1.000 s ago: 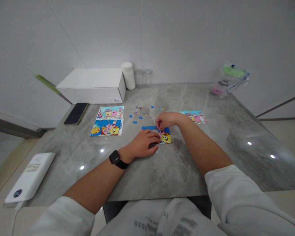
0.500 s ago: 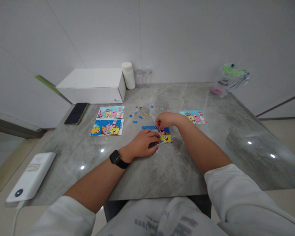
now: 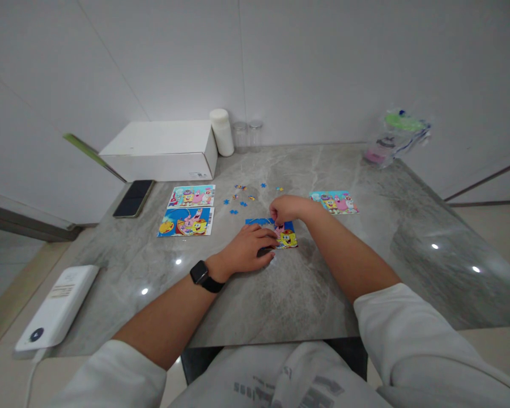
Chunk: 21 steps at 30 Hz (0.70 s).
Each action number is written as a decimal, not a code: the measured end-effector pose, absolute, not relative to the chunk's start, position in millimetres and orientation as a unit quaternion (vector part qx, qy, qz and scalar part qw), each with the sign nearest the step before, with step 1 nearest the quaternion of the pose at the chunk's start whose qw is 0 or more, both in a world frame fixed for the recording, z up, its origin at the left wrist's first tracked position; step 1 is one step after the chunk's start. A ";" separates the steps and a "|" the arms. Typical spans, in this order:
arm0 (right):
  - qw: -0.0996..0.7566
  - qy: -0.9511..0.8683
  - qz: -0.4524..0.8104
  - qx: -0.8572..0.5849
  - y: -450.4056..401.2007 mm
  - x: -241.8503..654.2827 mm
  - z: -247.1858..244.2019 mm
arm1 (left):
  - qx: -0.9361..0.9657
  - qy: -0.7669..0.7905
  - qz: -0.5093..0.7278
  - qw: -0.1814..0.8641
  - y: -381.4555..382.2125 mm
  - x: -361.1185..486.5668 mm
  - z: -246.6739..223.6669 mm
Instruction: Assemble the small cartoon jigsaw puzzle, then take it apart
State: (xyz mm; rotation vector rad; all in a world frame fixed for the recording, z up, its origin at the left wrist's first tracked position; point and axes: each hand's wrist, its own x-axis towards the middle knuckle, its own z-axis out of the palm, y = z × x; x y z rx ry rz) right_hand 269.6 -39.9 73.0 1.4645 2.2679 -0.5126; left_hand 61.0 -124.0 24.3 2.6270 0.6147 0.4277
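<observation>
No wording can be read with certainty. Grey lettering (image 3: 325,390) is printed on the shirt (image 3: 221,377), broken by folds. Small brown lines are printed on the white device (image 3: 70,277). The box (image 3: 161,139) is marked with a tiny label (image 3: 199,175), the bag (image 3: 397,133) with dark print (image 3: 386,141), all illegible.

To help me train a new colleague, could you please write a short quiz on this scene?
1. True or false: the black smartwatch is on the left wrist.
2. What stands right beside the white bottle?
A) The smartphone
B) The plastic bag
C) Two clear containers
3. Fill in: the ____ hand lies across the left part of the jigsaw puzzle.

Key:
1. True.
2. C.
3. Left; the left hand covers that part.
</observation>
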 end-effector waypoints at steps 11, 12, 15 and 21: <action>0.210 0.798 -0.164 0.541 -41.9 266.1 81.0 | 0.941 0.225 0.150 0.202 -124.7 62.3 26.1; 0.213 0.796 -0.164 0.543 -41.7 266.3 81.9 | 0.941 0.224 0.151 0.202 -124.5 62.1 25.5; 0.238 0.786 -0.171 0.544 -39.2 266.1 84.1 | 0.942 0.222 0.152 0.203 -123.7 61.7 23.3; 0.268 0.773 -0.159 0.552 -36.4 256.2 85.2 | 0.941 0.223 0.151 0.207 -123.9 62.1 25.2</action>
